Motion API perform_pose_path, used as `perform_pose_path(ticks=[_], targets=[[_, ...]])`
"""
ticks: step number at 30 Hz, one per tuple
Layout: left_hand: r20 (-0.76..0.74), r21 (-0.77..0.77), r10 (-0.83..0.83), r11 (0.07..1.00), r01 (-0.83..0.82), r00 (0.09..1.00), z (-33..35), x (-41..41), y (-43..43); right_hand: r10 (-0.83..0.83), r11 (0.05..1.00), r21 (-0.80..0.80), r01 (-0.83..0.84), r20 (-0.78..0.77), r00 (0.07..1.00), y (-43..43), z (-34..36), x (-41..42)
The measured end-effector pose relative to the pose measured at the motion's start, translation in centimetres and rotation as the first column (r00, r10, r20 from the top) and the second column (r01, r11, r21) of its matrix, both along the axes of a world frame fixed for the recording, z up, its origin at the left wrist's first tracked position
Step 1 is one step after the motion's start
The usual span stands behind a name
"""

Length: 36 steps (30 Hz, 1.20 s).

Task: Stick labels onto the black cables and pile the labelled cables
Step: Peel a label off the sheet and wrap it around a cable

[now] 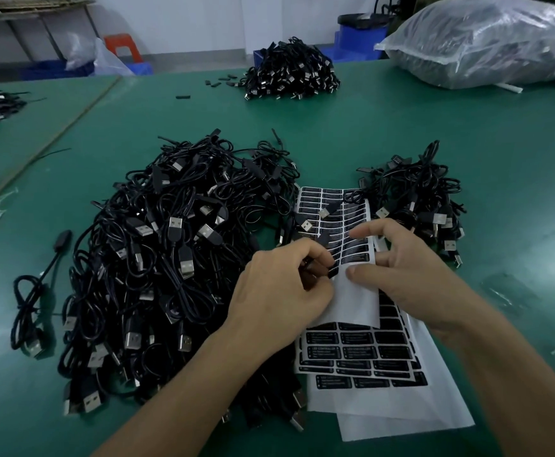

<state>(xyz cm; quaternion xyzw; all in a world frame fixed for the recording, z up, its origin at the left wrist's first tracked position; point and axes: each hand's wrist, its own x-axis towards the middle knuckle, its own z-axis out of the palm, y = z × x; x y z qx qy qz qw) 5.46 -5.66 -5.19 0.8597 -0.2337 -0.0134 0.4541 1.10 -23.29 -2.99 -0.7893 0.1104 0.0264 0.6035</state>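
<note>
Fingers (322, 258) of our left hand (279, 288) are pinching a label (333, 273) while our right hand (408, 268) is gripping the sheet (355, 301), with far more cables (157, 258) waiting left than piled right (414, 199).

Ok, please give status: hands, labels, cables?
Left hand peeling a label. Right hand holding the label sheet. Big cable pile left. Loose plugs lie on the sheet.

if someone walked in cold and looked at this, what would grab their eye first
Probably the big tangled heap of black cables on the green table, just left of centre. Next, the two hands at the middle: the left hand pinches a black label at the edge of a label sheet that the right hand steadies. A smaller cable pile lies to the right.
</note>
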Motion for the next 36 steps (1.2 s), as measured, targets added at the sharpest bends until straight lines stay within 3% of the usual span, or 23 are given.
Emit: perform_pose_path(ticks=[26, 32, 36], targets=[[-0.05, -0.004, 0.044, 0.999, -0.044, 0.998, 0.1, 0.4, -0.4, 0.043, 0.988, -0.15, -0.031, 0.079, 0.996, 0.2, -1.5, 0.4], [-0.036, -0.115, 0.123, 0.985, -0.127, 0.992, -0.4, 0.9, -0.2, -0.022, 0.977, -0.21, 0.031, 0.044, 0.999, -0.2, -1.2, 0.1], [-0.074, -0.272, 0.187, 0.941, -0.2, 0.98, -0.1, 1.2, 0.0, -0.112, 0.879, -0.452, 0.151, 0.113, 0.987, 0.1, -0.9, -0.2]])
